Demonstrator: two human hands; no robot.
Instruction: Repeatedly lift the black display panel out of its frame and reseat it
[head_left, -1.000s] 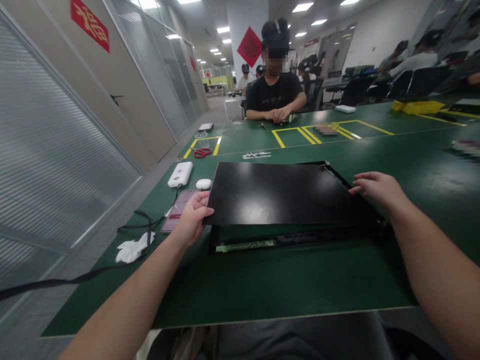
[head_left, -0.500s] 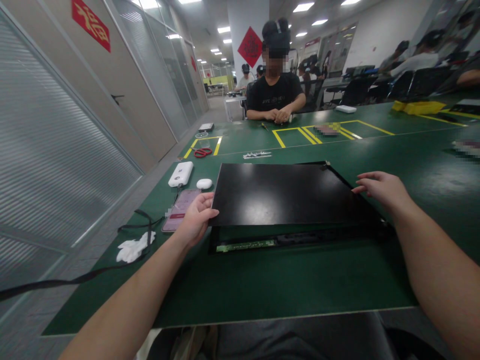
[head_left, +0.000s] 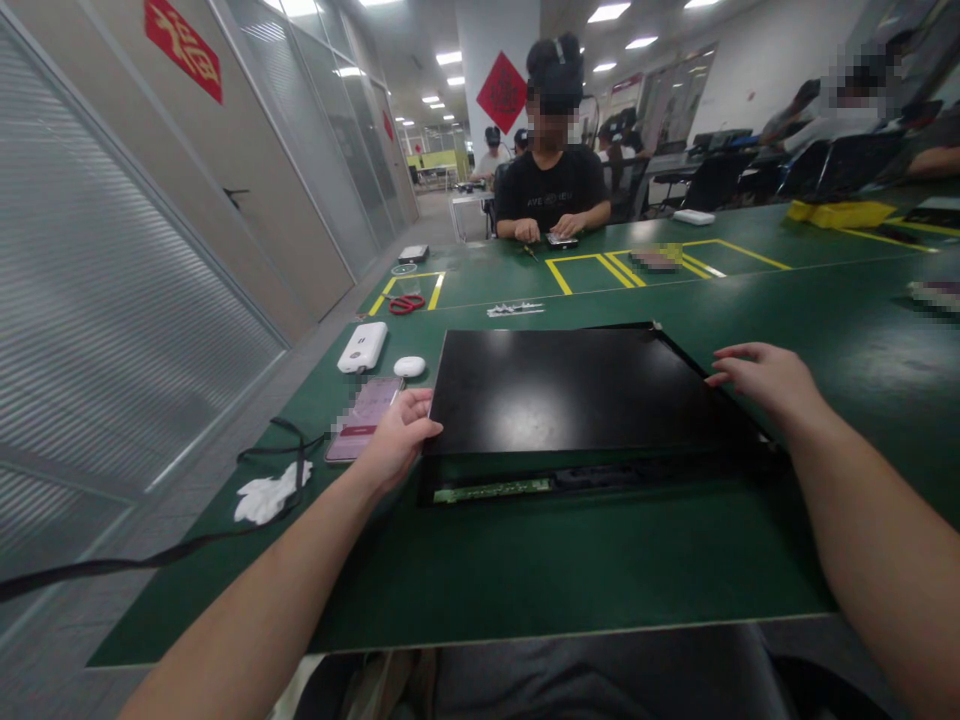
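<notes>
Left hand [head_left: 399, 440] pinches glossy, flat black panel [head_left: 585, 390]; right hand [head_left: 765, 375], fingers loosely spread, perhaps touches dark frame [head_left: 637, 474]

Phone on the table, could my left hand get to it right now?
Probably yes: the phone lies just beside your left hand and nothing seems to block it, but that hand is holding the black panel's edge.

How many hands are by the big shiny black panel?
2: the left hand holds the left edge of the black panel, and the right hand is at its right side.
</notes>
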